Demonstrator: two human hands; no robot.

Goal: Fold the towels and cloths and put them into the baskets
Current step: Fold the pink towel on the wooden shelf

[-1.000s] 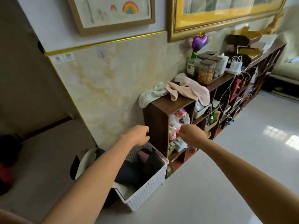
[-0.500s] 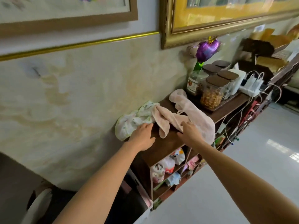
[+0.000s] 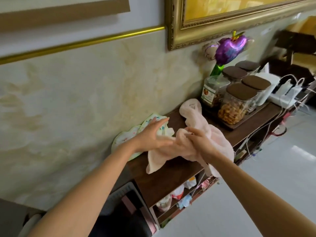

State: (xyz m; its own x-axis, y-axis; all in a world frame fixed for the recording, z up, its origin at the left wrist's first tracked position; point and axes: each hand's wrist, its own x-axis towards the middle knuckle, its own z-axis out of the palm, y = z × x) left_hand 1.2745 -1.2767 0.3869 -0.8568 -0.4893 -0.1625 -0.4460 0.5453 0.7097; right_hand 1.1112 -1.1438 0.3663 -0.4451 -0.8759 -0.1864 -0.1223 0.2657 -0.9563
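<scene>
A pale pink towel (image 3: 196, 120) lies crumpled on top of a dark wooden shelf unit (image 3: 172, 170). My right hand (image 3: 196, 142) pinches a fold of it near the middle. My left hand (image 3: 152, 134) is spread with straight fingers, its palm over the pink towel's left part. Behind it a white cloth with a coloured print (image 3: 130, 134) lies bunched against the wall. A white plastic basket (image 3: 145, 212) stands on the floor at the shelf's left end, with dark cloth inside it.
Several glass jars with brown lids (image 3: 239, 98) stand on a tray at the right of the shelf top, next to a purple balloon (image 3: 230, 48) and white chargers with cables (image 3: 287, 93). The lower shelves hold small packets. Tiled floor lies to the right.
Both hands rose from beside the basket to the shelf top. My right hand has taken hold of the pink towel, and my left hand has moved off the printed cloth toward it.
</scene>
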